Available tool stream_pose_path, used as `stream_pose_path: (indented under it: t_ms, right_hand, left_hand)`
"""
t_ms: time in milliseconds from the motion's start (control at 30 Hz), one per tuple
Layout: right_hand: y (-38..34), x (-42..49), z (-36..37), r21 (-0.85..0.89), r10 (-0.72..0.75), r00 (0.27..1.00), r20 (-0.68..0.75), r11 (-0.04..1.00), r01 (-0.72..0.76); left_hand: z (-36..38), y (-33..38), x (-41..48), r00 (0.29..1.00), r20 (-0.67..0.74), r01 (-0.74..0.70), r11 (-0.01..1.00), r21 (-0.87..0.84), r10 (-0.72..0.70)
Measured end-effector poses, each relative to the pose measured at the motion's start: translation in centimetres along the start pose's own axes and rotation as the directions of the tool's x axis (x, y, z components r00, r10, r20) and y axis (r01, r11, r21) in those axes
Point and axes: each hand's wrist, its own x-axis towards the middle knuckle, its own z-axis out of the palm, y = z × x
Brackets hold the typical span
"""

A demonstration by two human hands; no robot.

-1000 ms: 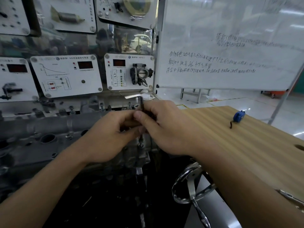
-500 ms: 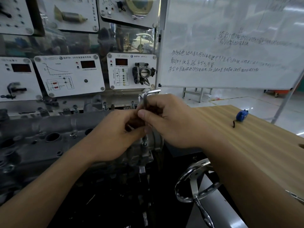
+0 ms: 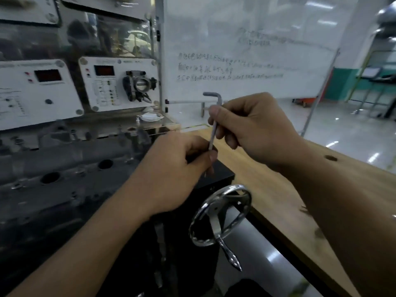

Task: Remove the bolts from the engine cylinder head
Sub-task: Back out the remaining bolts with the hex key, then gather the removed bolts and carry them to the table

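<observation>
The grey engine cylinder head (image 3: 64, 168) lies at the left, with round holes and small bolts (image 3: 137, 120) along its far edge. My right hand (image 3: 255, 129) pinches the shaft of an L-shaped hex key (image 3: 214, 127), bent end up, in the air to the right of the head. My left hand (image 3: 175, 170) is closed around the key's lower end. A thin metal shank (image 3: 206, 173), seemingly a bolt, pokes out under my left thumb. Both hands are clear of the head.
A chrome handwheel (image 3: 220, 215) sticks out below my hands, beside a black block (image 3: 220, 175). A wooden table (image 3: 278, 189) runs along the right. Instrument panels (image 3: 120, 82) and a whiteboard (image 3: 246, 50) stand behind.
Both hands have lifted the hex key up off the cylinder head and carried it to the right. The view has swung right as well.
</observation>
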Motion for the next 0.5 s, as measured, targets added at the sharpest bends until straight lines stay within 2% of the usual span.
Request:
stream_pose_path:
  t_ms: [67,133,200,267,300,367,500]
  right_hand:
    - [2.7,-2.5,-3.9,-0.078,0.182,0.982,-0.059,0.979,-0.186]
    - [5.7,-5.8,-7.5,-0.143,0.394,0.912,-0.11,0.902,-0.407]
    - [8.8,-9.7,-10.6,-0.199,0.615,0.773,-0.158,0.746,-0.635]
    - [11.7,-13.6,-12.5,-0.2,0.775,0.604,-0.188,0.572,-0.796]
    - [12.9,-15.4,-13.1,-0.179,0.821,0.539,-0.19,0.511,-0.841]
    - [14.7,-18.2,-13.9,-0.127,0.864,0.46,-0.205,0.442,-0.888]
    - [16.7,-21.0,-15.1,-0.091,0.894,0.384,-0.23,0.373,-0.923]
  left_hand:
    - [5.2,1.3,0.6,0.997,0.076,-0.009,0.999,-0.04,0.012]
    - [10.8,2.4,0.9,0.972,0.234,0.008,0.999,-0.044,0.003]
    - [16.4,3.2,1.1,0.906,0.422,0.013,0.999,0.047,-0.032]
    - [21.1,3.7,0.8,0.819,0.568,-0.014,0.986,0.166,-0.084]
    - [23.0,4.0,0.4,0.792,0.603,-0.037,0.978,0.205,-0.097]
    - [25.9,4.5,-0.7,0.786,0.613,-0.097,0.963,0.252,-0.081]
    - [29.1,5.2,-2.5,0.785,0.619,-0.176,0.952,0.249,-0.016]
